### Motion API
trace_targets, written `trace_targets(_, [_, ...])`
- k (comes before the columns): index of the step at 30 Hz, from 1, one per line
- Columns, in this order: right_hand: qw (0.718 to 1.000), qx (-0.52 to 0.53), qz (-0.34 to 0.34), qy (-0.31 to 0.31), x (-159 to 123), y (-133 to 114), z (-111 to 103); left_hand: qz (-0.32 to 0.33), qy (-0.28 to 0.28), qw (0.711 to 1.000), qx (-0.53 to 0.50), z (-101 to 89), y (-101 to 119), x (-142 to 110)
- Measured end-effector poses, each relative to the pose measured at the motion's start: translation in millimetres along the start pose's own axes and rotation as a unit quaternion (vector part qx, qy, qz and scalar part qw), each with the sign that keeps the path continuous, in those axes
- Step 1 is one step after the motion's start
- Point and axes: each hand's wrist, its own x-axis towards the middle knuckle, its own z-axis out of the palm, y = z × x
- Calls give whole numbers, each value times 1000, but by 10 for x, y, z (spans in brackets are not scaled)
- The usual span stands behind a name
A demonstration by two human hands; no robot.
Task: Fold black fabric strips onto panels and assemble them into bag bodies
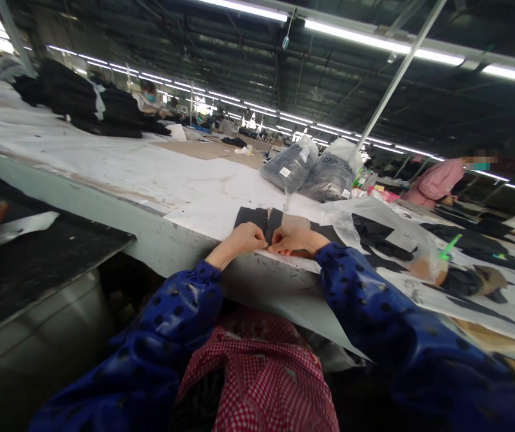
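Both bare hands at near edge of a long worktable [125, 219], top covered in white paper [207, 189]. Workpiece: dark grey cloth pieces [251, 217] lying flat along that near edge, about mid-length of the visible stretch, partly under the hands.

Left hand [245, 237]: fingers curled in, thumb and fingertips at the near margin of the cloth. Right hand [291, 237]: fingers bent, tips pointing toward the left hand's, the two sets close together over the edge. Contact too small to resolve; cannot tell whether either hand is clamped on the cloth.

Forearms in blue dotted sleeves [174, 309]; red gingham apron [269, 375] below the edge.

Further in from the near edge, beyond the hands: two clear bags of dark goods [290, 167] [329, 173], leaning side by side. Right of the right hand: loose clear plastic [341, 216], more dark cut cloth [383, 237], a bright green item [451, 246], type unclear. Toward the table's far left: bulky black fabric pile [81, 99] with a pale tie [99, 103]. Far right: co-worker in pink top [435, 182].
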Motion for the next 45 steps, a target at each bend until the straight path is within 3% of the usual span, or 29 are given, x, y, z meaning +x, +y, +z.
trace_targets(3, [995, -103, -8, 17, 77, -19, -37, 19, 15, 992, -127, -51, -96, -69])
trace_targets(6, [985, -164, -34, 29, 112, -55, -87, 44, 72, 969, -233, -55, -187, -163])
trace_targets(10, [988, -147, -39, 33, 120, -61, -83, 121, 166, 969, -139, -20, -285, -248])
trace_targets(13, [996, -77, -42, 6, 94, -55, -25, 148, 143, 977, -58, 19, -337, -264])
trace_targets(19, [999, 24, -41, -4, -15, -79, 60, 98, 156, 982, -37, 76, -317, -265])
trace_targets(24, [999, 35, -12, 7, 12, -117, 74, 28, 171, 984, -50, 68, -247, -277])
trace_targets(31, [999, 27, 14, 16, 30, -148, 87, -44, 137, 989, -27, 54, -190, -199])
trace_targets(35, [995, -77, 24, 53, -8, -232, 88, -67, 104, 990, 63, 15, -99, -143])
trace_targets(39, [954, -268, -29, 128, -83, -459, 104, -70, 68, 990, 102, -40, -49, -101])
trace_targets(41, [957, -269, -52, 97, -91, -545, 118, -64, 62, 991, 97, -53, -44, -94])
trace_targets(45, [996, -90, -15, -6, -15, -532, 134, -57, 60, 994, 77, -57, -58, -95])
